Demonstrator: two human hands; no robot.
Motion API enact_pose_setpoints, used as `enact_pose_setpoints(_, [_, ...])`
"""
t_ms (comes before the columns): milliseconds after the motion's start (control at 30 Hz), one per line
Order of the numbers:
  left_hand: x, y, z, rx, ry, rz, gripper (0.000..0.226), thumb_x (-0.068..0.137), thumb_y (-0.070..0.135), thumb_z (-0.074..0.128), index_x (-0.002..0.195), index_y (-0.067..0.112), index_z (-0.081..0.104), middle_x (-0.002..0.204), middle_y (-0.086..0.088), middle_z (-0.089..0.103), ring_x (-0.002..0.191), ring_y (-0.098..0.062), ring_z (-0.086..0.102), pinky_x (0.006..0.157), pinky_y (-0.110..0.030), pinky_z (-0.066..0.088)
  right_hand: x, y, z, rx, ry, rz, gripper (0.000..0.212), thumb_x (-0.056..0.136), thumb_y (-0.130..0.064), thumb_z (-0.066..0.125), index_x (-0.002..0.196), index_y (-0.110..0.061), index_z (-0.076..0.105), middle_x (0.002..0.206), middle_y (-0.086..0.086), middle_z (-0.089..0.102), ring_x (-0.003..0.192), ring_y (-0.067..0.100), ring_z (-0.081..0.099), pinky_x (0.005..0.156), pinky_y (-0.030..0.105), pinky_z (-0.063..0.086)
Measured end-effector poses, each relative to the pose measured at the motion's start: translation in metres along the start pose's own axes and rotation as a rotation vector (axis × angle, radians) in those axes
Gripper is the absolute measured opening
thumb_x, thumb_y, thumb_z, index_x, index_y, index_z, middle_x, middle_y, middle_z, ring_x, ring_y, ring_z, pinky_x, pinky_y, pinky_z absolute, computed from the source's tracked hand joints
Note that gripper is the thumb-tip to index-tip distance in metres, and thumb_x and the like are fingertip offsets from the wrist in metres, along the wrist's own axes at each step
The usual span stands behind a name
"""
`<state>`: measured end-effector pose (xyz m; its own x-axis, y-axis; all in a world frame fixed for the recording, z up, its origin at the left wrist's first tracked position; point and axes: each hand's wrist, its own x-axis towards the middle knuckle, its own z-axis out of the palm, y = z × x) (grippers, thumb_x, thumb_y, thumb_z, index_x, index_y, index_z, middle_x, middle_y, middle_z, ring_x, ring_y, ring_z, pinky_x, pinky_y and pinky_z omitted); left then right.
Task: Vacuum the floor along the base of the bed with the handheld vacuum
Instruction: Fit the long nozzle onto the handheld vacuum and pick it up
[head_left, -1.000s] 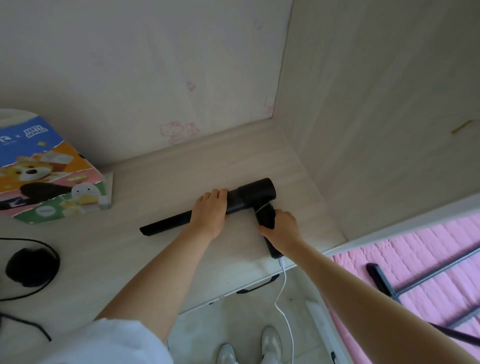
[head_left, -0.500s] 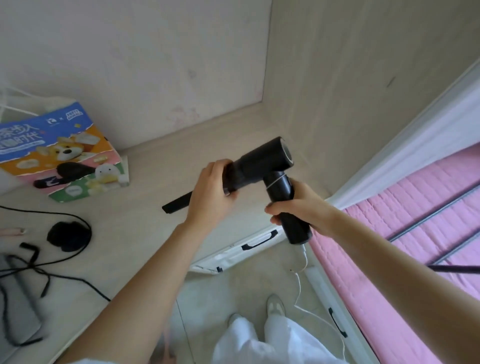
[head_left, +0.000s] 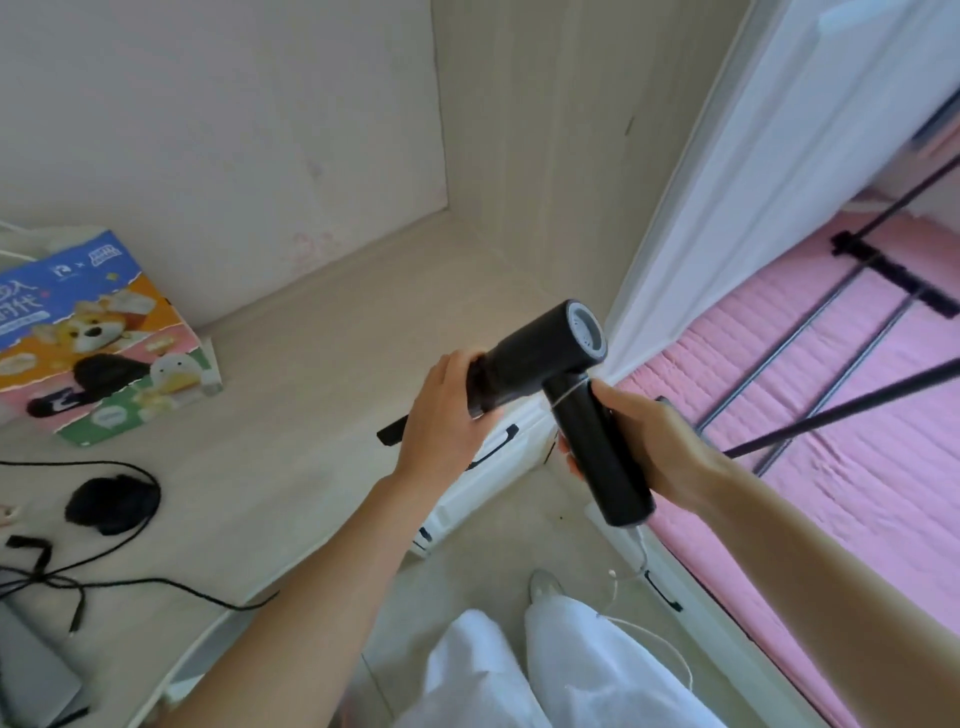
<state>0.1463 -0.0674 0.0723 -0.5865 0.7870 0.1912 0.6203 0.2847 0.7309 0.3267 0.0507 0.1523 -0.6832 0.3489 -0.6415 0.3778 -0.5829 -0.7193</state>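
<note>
I hold a black handheld vacuum (head_left: 540, 353) in the air above the desk's front edge. My left hand (head_left: 447, 415) grips its barrel where the narrow nozzle (head_left: 390, 432) sticks out to the left. My right hand (head_left: 644, 447) grips the upright handle (head_left: 602, 457). The bed with its pink mattress (head_left: 810, 467) lies to the right, and its white base (head_left: 691, 587) meets the pale floor (head_left: 524, 525) below the vacuum. A white cable (head_left: 644, 556) dangles below the handle's bottom end.
The light wood desk (head_left: 291, 415) carries a colourful box (head_left: 93, 338), a round black object (head_left: 111, 501) and black cables (head_left: 130, 577). A grey laptop corner (head_left: 31, 670) shows bottom left. Black rods (head_left: 831, 415) lie across the mattress. My white trousers (head_left: 545, 670) are below.
The vacuum lay on the desk a second ago; both hands have lifted it up and toward the bed side. The view has swung right, showing more of the mattress.
</note>
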Motion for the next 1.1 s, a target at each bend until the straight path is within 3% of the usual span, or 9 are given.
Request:
enact_pose_setpoints(233, [-0.009, 0.016, 0.019, -0.043, -0.061, 0.069, 0.052, 0.076, 0.017, 0.077, 0.115, 0.032, 0.047, 0.105, 0.015, 0.051, 0.093, -0.007, 0.053, 0.081, -0.025, 0.049, -0.022, 0.026, -0.013, 0.083, 0.104, -0.108, 0.04, 0.093, -0.037, 0.048, 0.097, 0.0, 0.063, 0.083, 0.021, 0.064, 0.068, 0.03, 0.059, 0.065, 0.037, 0.05])
enact_pose_setpoints(500, [-0.004, 0.031, 0.04, -0.043, -0.098, 0.123, 0.056, 0.075, 0.014, 0.079, 0.119, 0.03, 0.05, 0.106, 0.013, 0.058, 0.088, -0.003, 0.054, 0.074, -0.013, 0.042, -0.031, 0.035, -0.032, 0.166, 0.179, -0.107, 0.04, 0.092, -0.039, 0.049, 0.086, -0.004, 0.065, 0.076, 0.019, 0.065, 0.063, 0.027, 0.061, 0.058, 0.032, 0.052])
enact_pose_setpoints(633, [-0.005, 0.041, 0.057, -0.037, -0.105, 0.114, 0.055, 0.073, 0.016, 0.079, 0.119, 0.027, 0.053, 0.105, 0.011, 0.062, 0.087, -0.008, 0.057, 0.073, -0.021, 0.046, -0.036, 0.036, -0.047, 0.146, 0.208, -0.091, 0.039, 0.093, -0.038, 0.046, 0.087, -0.004, 0.065, 0.077, 0.018, 0.064, 0.063, 0.026, 0.06, 0.06, 0.035, 0.052])
enact_pose_setpoints(767, [-0.001, 0.055, 0.079, -0.043, -0.134, 0.127, 0.055, 0.072, 0.017, 0.082, 0.117, 0.027, 0.052, 0.104, 0.013, 0.062, 0.084, 0.001, 0.051, 0.069, -0.003, 0.038, -0.042, 0.034, -0.069, 0.121, 0.235, -0.069, 0.04, 0.095, -0.038, 0.044, 0.092, -0.002, 0.062, 0.081, 0.019, 0.064, 0.064, 0.027, 0.06, 0.059, 0.034, 0.051])
enact_pose_setpoints(867, [0.003, 0.069, 0.102, -0.07, -0.16, 0.122, 0.052, 0.073, 0.017, 0.079, 0.114, 0.03, 0.05, 0.1, 0.015, 0.06, 0.085, 0.0, 0.052, 0.068, 0.0, 0.038, -0.047, 0.032, -0.093, 0.112, 0.262, -0.058, 0.042, 0.094, -0.041, 0.045, 0.093, -0.002, 0.061, 0.083, 0.022, 0.063, 0.064, 0.028, 0.06, 0.059, 0.033, 0.052])
enact_pose_setpoints(967, [0.006, 0.084, 0.13, -0.067, -0.186, 0.101, 0.052, 0.075, 0.019, 0.078, 0.115, 0.032, 0.048, 0.102, 0.015, 0.061, 0.087, 0.002, 0.052, 0.066, -0.001, 0.039, -0.049, 0.029, -0.125, -0.02, 0.269, -0.068, 0.045, 0.093, -0.047, 0.047, 0.094, -0.004, 0.06, 0.083, 0.022, 0.066, 0.067, 0.031, 0.063, 0.064, 0.036, 0.054])
enact_pose_setpoints(1100, [0.006, 0.102, 0.176, -0.034, -0.249, 0.026, 0.052, 0.076, 0.022, 0.08, 0.114, 0.035, 0.046, 0.105, 0.014, 0.063, 0.086, 0.001, 0.055, 0.06, 0.0, 0.038, -0.042, 0.03, -0.171, -0.186, 0.276, -0.113, 0.04, 0.088, -0.041, 0.058, 0.096, -0.002, 0.059, 0.091, 0.027, 0.067, 0.067, 0.034, 0.068, 0.062, 0.034, 0.056])
